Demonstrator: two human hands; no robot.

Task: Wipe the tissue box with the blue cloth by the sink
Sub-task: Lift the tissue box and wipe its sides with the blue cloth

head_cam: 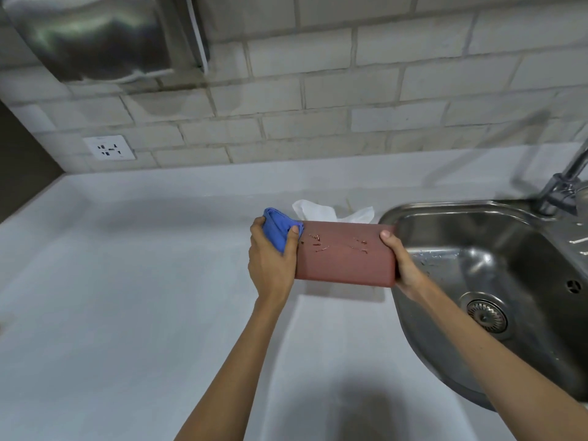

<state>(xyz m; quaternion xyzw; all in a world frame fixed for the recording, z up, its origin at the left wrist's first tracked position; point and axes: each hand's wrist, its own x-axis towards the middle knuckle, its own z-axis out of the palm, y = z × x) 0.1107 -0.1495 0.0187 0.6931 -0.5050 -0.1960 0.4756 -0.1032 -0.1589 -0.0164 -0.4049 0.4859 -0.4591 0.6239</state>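
A dull red tissue box point(345, 259) with small shiny marks on its near face is held tilted above the white counter, just left of the sink. White tissue point(321, 213) pokes out behind its far side. My left hand point(270, 259) grips a folded blue cloth point(280, 227) and presses it against the box's left end. My right hand point(402, 262) clasps the box's right end, thumb on the upper edge.
A steel sink point(496, 272) with a drain strainer point(486, 316) lies to the right, its tap point(566, 183) at the back right. The white counter point(127, 281) stretches left. A wall socket point(109, 148) and a steel range hood point(95, 36) are on the tiled wall.
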